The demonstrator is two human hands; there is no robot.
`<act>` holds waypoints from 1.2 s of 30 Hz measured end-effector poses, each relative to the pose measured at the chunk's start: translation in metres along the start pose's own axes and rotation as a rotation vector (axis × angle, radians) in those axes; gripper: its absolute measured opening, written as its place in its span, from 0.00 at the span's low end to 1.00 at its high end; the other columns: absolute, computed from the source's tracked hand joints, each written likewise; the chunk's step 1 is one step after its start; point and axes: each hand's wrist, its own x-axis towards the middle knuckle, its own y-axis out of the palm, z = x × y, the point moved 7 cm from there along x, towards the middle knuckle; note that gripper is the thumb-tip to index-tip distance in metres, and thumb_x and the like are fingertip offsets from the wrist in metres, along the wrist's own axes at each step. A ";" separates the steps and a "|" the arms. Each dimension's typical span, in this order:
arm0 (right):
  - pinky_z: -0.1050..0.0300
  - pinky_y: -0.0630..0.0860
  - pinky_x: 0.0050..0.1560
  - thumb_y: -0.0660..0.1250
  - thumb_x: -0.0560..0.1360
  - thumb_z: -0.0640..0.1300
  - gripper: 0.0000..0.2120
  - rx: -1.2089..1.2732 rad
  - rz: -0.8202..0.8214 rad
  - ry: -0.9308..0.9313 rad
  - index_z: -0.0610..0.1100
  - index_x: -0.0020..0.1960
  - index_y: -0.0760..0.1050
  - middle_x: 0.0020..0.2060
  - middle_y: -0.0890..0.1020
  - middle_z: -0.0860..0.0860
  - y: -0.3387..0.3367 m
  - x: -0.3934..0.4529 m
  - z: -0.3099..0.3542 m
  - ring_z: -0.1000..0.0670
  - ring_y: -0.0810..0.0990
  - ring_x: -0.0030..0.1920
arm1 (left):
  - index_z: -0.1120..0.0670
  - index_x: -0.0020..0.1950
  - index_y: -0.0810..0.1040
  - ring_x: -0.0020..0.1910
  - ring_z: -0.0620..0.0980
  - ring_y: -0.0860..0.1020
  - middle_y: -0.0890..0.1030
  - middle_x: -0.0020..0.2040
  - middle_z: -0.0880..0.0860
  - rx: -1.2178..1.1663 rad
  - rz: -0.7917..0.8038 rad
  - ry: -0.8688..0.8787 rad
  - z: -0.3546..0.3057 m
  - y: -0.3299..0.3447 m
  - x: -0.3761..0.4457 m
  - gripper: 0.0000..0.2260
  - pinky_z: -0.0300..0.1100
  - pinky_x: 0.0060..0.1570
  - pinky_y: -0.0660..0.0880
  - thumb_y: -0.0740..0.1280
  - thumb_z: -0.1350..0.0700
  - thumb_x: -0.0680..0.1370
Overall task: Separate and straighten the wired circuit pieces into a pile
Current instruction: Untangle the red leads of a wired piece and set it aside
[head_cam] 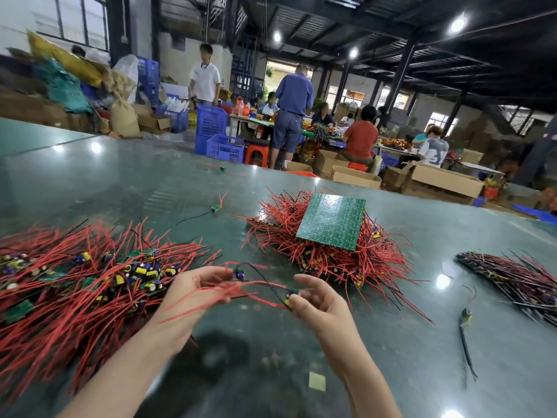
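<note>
Mid-job: left hand (199, 289) and right hand (313, 297) each pinch a wired piece, probably untangling; big loose heap (75, 282) left, sorted pile (512, 276) small.

**Both hands raised, each holding a wired piece**

Two bare forearms reach forward from the lower edge and converge toward the middle. The left hand (199, 292) is turned palm inward, fingers curled, pinching a wired circuit piece (239, 275) at its fingertips, with red wires trailing across its palm. The right hand (316, 300), just beside it, pinches another small piece (290, 298) between thumb and forefinger, its other fingers loosely spread above.
</note>
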 end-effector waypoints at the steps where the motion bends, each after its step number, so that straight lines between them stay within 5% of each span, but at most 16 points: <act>1: 0.68 0.72 0.40 0.70 0.72 0.35 0.12 -0.068 -0.003 -0.010 0.48 0.52 0.79 0.33 0.77 0.54 0.000 0.000 0.000 0.58 0.75 0.36 | 0.57 0.33 0.82 0.25 0.42 0.78 0.82 0.28 0.51 -0.135 -0.013 0.018 -0.006 0.000 -0.001 0.09 0.30 0.26 0.75 0.73 0.70 0.60; 3: 0.66 0.70 0.41 0.69 0.73 0.36 0.12 -0.209 -0.015 -0.028 0.52 0.50 0.79 0.36 0.77 0.51 -0.002 0.001 0.000 0.57 0.74 0.37 | 0.58 0.35 0.83 0.28 0.44 0.80 0.83 0.31 0.52 -0.384 -0.006 0.063 -0.016 -0.006 -0.008 0.07 0.32 0.30 0.78 0.73 0.61 0.58; 5: 0.63 0.70 0.41 0.66 0.75 0.36 0.12 -0.243 -0.059 -0.009 0.52 0.49 0.79 0.36 0.78 0.50 -0.004 0.004 -0.004 0.55 0.73 0.37 | 0.56 0.40 0.81 0.28 0.43 0.80 0.82 0.32 0.50 -0.394 -0.060 0.073 -0.014 -0.013 -0.007 0.06 0.32 0.30 0.77 0.71 0.62 0.64; 9: 0.65 0.73 0.41 0.64 0.76 0.35 0.11 -0.207 -0.193 0.052 0.51 0.47 0.79 0.35 0.79 0.54 -0.015 0.004 -0.009 0.58 0.75 0.34 | 0.55 0.49 0.81 0.34 0.43 0.77 0.82 0.36 0.49 0.142 -0.156 0.124 -0.007 -0.015 -0.009 0.09 0.28 0.30 0.72 0.73 0.65 0.70; 12: 0.54 0.76 0.49 0.64 0.76 0.37 0.09 -0.193 -0.346 0.107 0.50 0.47 0.77 0.41 0.81 0.51 -0.030 0.005 -0.016 0.53 0.78 0.40 | 0.56 0.53 0.80 0.38 0.48 0.77 0.82 0.43 0.51 0.669 -0.146 0.268 -0.010 -0.011 -0.013 0.15 0.35 0.43 0.73 0.75 0.63 0.68; 15: 0.54 0.75 0.47 0.62 0.76 0.35 0.08 0.045 -0.399 0.153 0.45 0.47 0.77 0.40 0.80 0.47 -0.032 0.004 -0.018 0.50 0.76 0.39 | 0.55 0.50 0.82 0.43 0.39 0.76 0.80 0.45 0.47 0.914 -0.107 0.492 -0.021 0.004 -0.022 0.10 0.31 0.46 0.69 0.75 0.62 0.69; 17: 0.59 0.74 0.42 0.60 0.76 0.34 0.10 0.235 -0.330 0.162 0.45 0.45 0.78 0.37 0.81 0.49 -0.025 0.004 -0.014 0.51 0.77 0.38 | 0.56 0.44 0.82 0.36 0.38 0.76 0.81 0.38 0.46 0.715 -0.080 0.467 -0.021 0.011 -0.026 0.03 0.27 0.38 0.70 0.71 0.63 0.73; 20: 0.63 0.71 0.39 0.63 0.72 0.38 0.09 0.117 -0.092 0.075 0.47 0.44 0.81 0.33 0.81 0.55 -0.002 0.002 -0.002 0.57 0.77 0.35 | 0.61 0.48 0.78 0.27 0.47 0.78 0.83 0.36 0.58 0.032 0.129 -0.078 0.012 0.030 -0.025 0.11 0.35 0.28 0.75 0.62 0.55 0.78; 22: 0.68 0.72 0.39 0.64 0.69 0.39 0.09 -0.023 0.034 -0.002 0.49 0.43 0.81 0.34 0.82 0.56 0.017 -0.002 0.004 0.60 0.78 0.37 | 0.63 0.51 0.78 0.31 0.53 0.82 0.83 0.41 0.65 -0.109 0.303 -0.331 0.028 0.048 -0.036 0.15 0.39 0.29 0.78 0.64 0.52 0.75; 24: 0.69 0.73 0.42 0.64 0.73 0.34 0.15 -0.134 0.068 -0.054 0.53 0.42 0.81 0.37 0.83 0.57 0.027 -0.004 0.003 0.61 0.79 0.39 | 0.62 0.48 0.80 0.36 0.53 0.83 0.83 0.44 0.65 -0.171 0.397 -0.380 0.031 0.058 -0.045 0.13 0.39 0.33 0.80 0.69 0.54 0.70; 28: 0.54 0.78 0.48 0.65 0.73 0.31 0.17 -0.289 0.035 -0.161 0.54 0.44 0.80 0.44 0.82 0.51 0.027 -0.004 0.006 0.50 0.81 0.45 | 0.61 0.41 0.85 0.36 0.49 0.83 0.84 0.41 0.60 -0.301 0.338 -0.370 0.033 0.056 -0.040 0.07 0.37 0.32 0.79 0.68 0.63 0.68; 32: 0.65 0.74 0.47 0.71 0.70 0.34 0.17 -0.370 0.001 -0.278 0.58 0.42 0.80 0.46 0.81 0.55 0.026 -0.008 0.018 0.58 0.79 0.46 | 0.63 0.47 0.82 0.33 0.49 0.83 0.84 0.41 0.59 -0.362 0.328 -0.396 0.035 0.052 -0.038 0.12 0.39 0.32 0.80 0.69 0.66 0.65; 36: 0.64 0.75 0.48 0.74 0.68 0.35 0.17 -0.348 -0.066 -0.310 0.58 0.37 0.82 0.42 0.83 0.56 0.020 -0.009 0.025 0.58 0.80 0.45 | 0.64 0.55 0.77 0.34 0.49 0.82 0.82 0.38 0.58 -0.305 0.403 -0.422 0.038 0.058 -0.045 0.18 0.41 0.34 0.80 0.69 0.67 0.65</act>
